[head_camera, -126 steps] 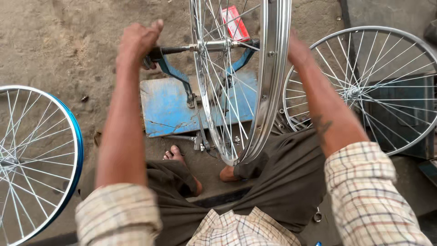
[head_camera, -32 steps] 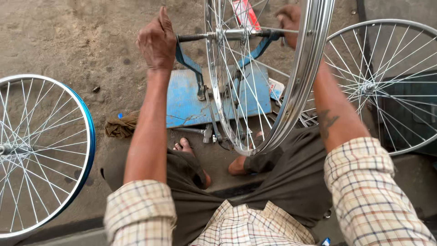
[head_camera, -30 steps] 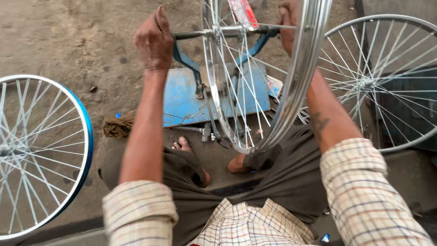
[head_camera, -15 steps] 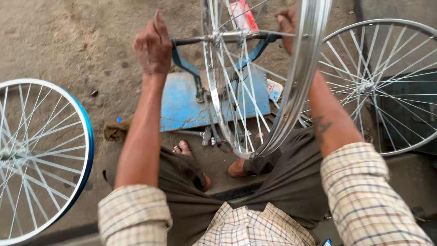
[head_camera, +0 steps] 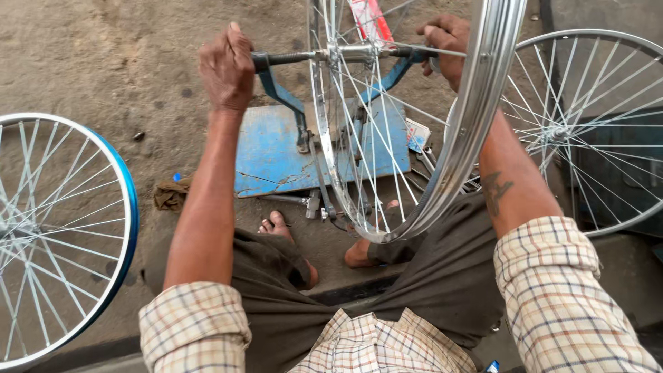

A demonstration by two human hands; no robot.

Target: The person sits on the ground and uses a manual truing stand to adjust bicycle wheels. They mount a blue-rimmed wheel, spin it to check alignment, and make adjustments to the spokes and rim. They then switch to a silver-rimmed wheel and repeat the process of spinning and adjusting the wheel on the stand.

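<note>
A silver spoked bicycle wheel (head_camera: 476, 110) stands upright in a blue truing stand (head_camera: 276, 83) in front of me. Its axle (head_camera: 359, 52) rests across the stand's two arms. My left hand (head_camera: 226, 65) is closed over the axle's left end at the top of the left arm. My right hand (head_camera: 447, 48) grips the axle's right end beside the rim. The stand's blue base plate (head_camera: 276, 155) lies on the ground under the wheel. My bare feet (head_camera: 276, 224) rest just before the plate.
A blue-rimmed wheel (head_camera: 128, 228) lies on the ground at the left. A second silver wheel (head_camera: 587, 124) lies at the right. Small tools (head_camera: 311, 204) sit by the plate's near edge, and a brown rag (head_camera: 169, 197) lies left of the plate.
Both hands have stayed on the axle ends over the last second. The view shifted slightly. Four seconds ago my hands were lower and wider around the wheel.
</note>
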